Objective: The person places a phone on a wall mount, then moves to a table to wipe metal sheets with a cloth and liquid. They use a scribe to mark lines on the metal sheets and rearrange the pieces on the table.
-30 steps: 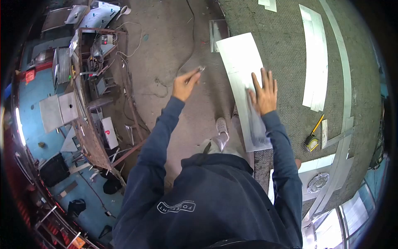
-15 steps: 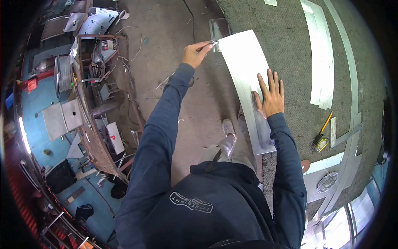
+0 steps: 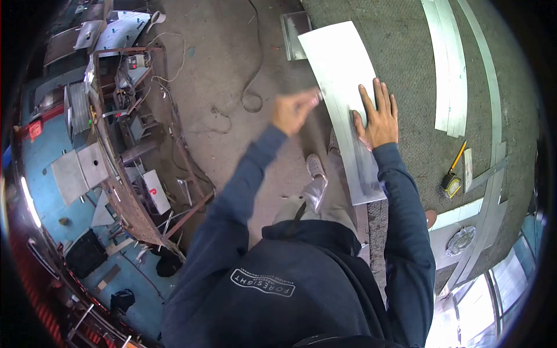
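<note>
A long, pale metal sheet (image 3: 339, 64) lies along the left edge of the carpeted table (image 3: 406, 52), its side jutting slightly past that edge. My right hand (image 3: 381, 123) rests flat on the sheet, fingers spread. At the sheet's left edge, my left hand (image 3: 295, 111) is blurred by motion, with thumb and forefinger pinched on a small metallic piece (image 3: 320, 95). The piece is too small and blurred to identify; it meets the sheet's edge about halfway up.
Long metal strips (image 3: 447, 69), a tape measure (image 3: 451, 184) and a yellow pencil (image 3: 458, 155) lie right on the table. A round ornate part (image 3: 461, 240) is nearer. Left stands a rusty metal frame (image 3: 130, 214) with scraps; a cable (image 3: 259, 64) lies on the floor.
My left hand has moved down along the sheet's left edge, from its far corner toward my body, with the small piece still pinched. My right hand stays flat on the sheet. The view has shifted slightly.
</note>
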